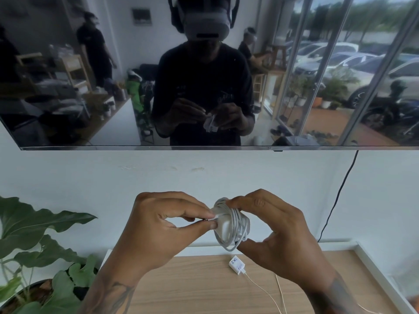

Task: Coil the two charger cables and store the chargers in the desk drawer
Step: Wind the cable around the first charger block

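Both forearms come up over the desk (204, 288). Left hand (158, 225) is raised above it, thumb and forefinger pinching the cable end against the coiled charger (231, 223). Right hand (278, 232) grips that bundle, fingers curled over top, thumb underneath. Cable loops run roughly vertical around the brick. Second charger (237, 264) lies flat on the desk just below the bundle, its loose cable (263, 291) trailing toward the person.
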